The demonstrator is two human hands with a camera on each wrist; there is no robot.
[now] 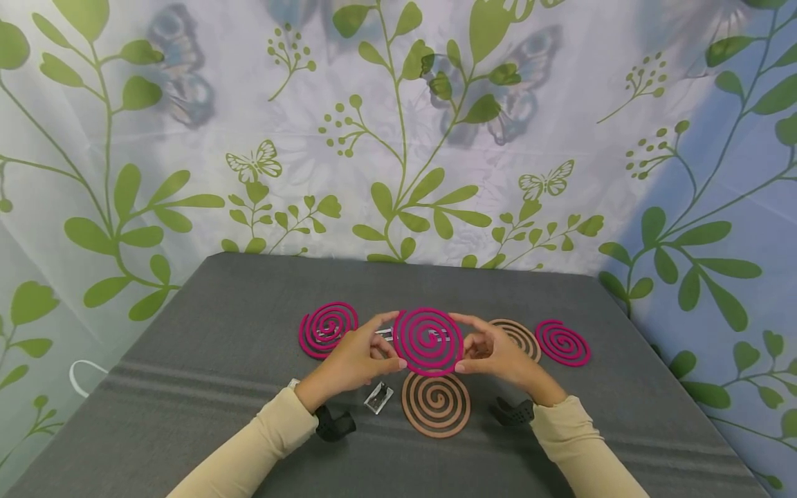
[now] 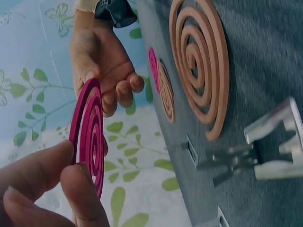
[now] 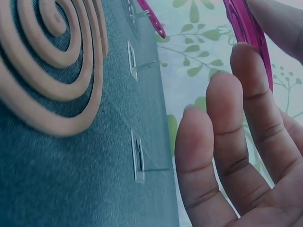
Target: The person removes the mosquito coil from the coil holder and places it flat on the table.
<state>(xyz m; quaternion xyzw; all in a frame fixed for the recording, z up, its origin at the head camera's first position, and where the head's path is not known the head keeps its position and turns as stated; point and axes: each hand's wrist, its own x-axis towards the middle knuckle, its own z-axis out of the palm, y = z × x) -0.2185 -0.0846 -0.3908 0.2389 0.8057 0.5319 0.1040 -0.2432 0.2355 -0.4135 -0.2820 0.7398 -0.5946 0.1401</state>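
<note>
A pink mosquito coil (image 1: 429, 337) is held upright above the table between both hands, its flat spiral facing the head camera. My left hand (image 1: 351, 358) pinches its left edge between thumb and fingers. On the opposite edge, my right hand (image 1: 501, 358) grips it with thumb and index finger; the other fingers curl behind, apart from the coil. The left wrist view shows this pink coil (image 2: 75, 125) nearly edge-on. Below the hands lies a tan coil (image 1: 438, 399) flat on the table, and beside it a small metal coil stand (image 1: 378, 398).
Another pink coil (image 1: 305, 339) lies at the left over a metal stand. To the right are a second tan coil (image 1: 534, 342), partly behind the right hand, and a further pink coil (image 1: 562, 343). Dark grey cloth covers the table (image 1: 261, 290); a leaf-patterned curtain (image 1: 299, 138) hangs behind.
</note>
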